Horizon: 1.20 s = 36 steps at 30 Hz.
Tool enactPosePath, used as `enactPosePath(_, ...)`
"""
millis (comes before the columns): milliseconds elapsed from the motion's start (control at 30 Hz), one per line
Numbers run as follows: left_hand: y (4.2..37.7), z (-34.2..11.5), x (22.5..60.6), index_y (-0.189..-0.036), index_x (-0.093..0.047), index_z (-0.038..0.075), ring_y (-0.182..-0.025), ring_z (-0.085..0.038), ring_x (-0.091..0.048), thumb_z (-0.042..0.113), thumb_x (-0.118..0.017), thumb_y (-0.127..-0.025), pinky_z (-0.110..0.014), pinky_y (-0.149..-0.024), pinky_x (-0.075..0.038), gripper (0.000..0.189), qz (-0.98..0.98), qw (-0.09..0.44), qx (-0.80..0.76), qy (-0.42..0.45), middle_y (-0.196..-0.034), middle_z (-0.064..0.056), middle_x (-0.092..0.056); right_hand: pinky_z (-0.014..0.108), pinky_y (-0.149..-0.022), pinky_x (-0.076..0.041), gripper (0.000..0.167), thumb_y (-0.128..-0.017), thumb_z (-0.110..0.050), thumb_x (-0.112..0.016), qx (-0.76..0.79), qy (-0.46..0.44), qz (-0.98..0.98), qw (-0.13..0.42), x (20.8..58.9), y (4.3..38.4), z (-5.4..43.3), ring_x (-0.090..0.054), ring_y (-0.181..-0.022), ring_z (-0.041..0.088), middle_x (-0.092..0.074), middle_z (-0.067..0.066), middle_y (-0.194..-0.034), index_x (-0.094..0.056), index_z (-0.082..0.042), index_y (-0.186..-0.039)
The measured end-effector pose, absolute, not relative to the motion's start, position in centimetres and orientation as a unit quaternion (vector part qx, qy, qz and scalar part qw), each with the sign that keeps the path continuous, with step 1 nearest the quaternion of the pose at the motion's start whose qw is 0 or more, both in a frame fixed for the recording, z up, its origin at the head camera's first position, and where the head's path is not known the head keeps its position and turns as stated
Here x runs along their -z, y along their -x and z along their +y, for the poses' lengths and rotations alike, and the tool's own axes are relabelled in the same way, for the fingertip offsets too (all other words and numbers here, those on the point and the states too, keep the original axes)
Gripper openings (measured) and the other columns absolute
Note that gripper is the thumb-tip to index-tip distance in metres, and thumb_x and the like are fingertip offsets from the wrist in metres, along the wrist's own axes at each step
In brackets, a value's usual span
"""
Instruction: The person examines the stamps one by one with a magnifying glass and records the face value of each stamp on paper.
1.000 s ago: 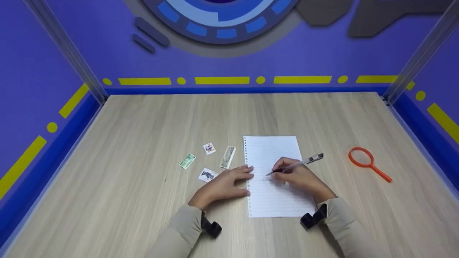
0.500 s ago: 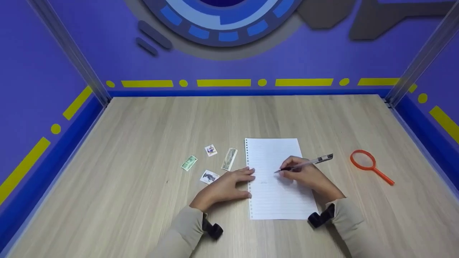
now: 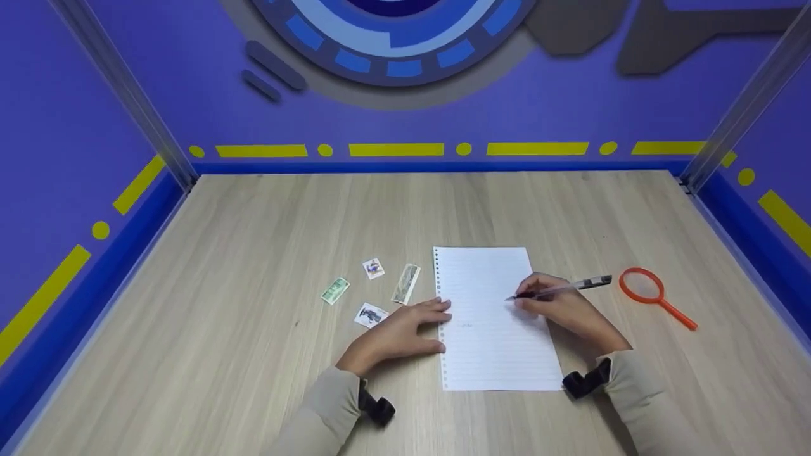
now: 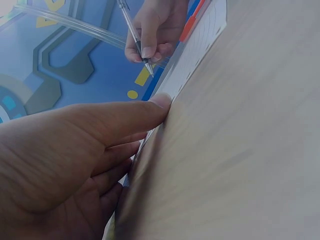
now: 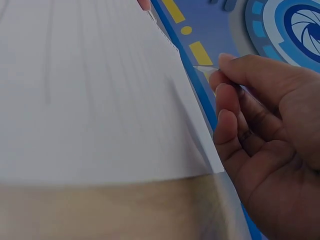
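Observation:
A lined sheet of loose-leaf paper [image 3: 488, 354] with punched holes down its left side lies on the table. Faint small writing shows left of its middle. My left hand [image 3: 402, 332] rests on the sheet's left edge, fingers spread and relaxed; the left wrist view has its thumb right at the paper's edge. In my right hand [image 3: 564, 307] a clear pen [image 3: 573, 286] with dark ends is pinched between thumb and fingers. Its tip points left over the right part of the sheet, and the right wrist view has the tip clear of the paper.
Left of the sheet lie several stamps: a green one [image 3: 335, 291], a small colourful one [image 3: 374, 268], a long grey one [image 3: 405, 283] and a black-and-white one [image 3: 370, 315] near the left hand. An orange magnifying glass [image 3: 659, 297] lies to the right. Blue-purple panels [image 3: 405, 120] border the table.
My right hand has moved rightward with the pen, away from the written marks, which now show uncovered. The left hand has stayed at the sheet's edge. The view has shifted slightly.

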<state>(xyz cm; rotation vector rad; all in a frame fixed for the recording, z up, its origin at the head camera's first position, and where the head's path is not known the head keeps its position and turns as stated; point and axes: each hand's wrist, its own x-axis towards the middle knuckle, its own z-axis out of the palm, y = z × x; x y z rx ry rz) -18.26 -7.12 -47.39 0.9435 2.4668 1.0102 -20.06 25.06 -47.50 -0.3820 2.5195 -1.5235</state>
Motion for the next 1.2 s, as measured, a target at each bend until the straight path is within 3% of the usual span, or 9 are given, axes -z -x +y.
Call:
enactPosePath(433, 18.2, -7.2, 47.5, -0.134, -0.056, 0.005, -0.144, -0.017, -0.031, 0.023, -0.071, -0.085, -0.033, -0.120, -0.025, 0.055, 0.861, 0.155, -0.352, -0.332, -0.151, 0.000, -0.042, 0.019, -0.059, -0.044, 0.023, -0.086, -0.019, -0.072, 0.504, 0.120, 0.853, 0.062, 47.3, 20.6, 28.5, -0.050, -0.072, 0.007, -0.060, 0.003, -0.091, -0.063, -0.007, -0.103)
enactPosePath(1000, 18.3, -7.2, 47.5, -0.135, -0.056, 0.006, -0.144, -0.018, -0.031, 0.025, -0.071, -0.085, -0.033, -0.120, -0.024, 0.055, 0.862, 0.157, -0.348, -0.332, -0.152, 0.001, -0.041, 0.015, -0.073, -0.046, 0.025, -0.092, -0.025, -0.065, 0.463, 0.104, 0.879, 0.036, 47.0, 20.6, 31.7, -0.055, -0.090, 0.004, -0.063, 0.008, -0.108, -0.062, -0.009, -0.109)
enactPosePath(1200, 18.3, -7.2, 47.5, -0.135, -0.055, 0.006, -0.144, -0.018, -0.031, 0.026, -0.071, -0.085, -0.034, -0.120, -0.024, 0.056, 0.864, 0.154, -0.343, -0.335, -0.152, 0.000, -0.041, 0.012, -0.079, -0.044, 0.028, -0.092, -0.028, -0.064, 0.465, 0.098, 0.879, 0.035, 47.0, 20.6, 32.4, -0.055, -0.094, 0.002, -0.062, 0.004, -0.109, -0.061, -0.008, -0.112)
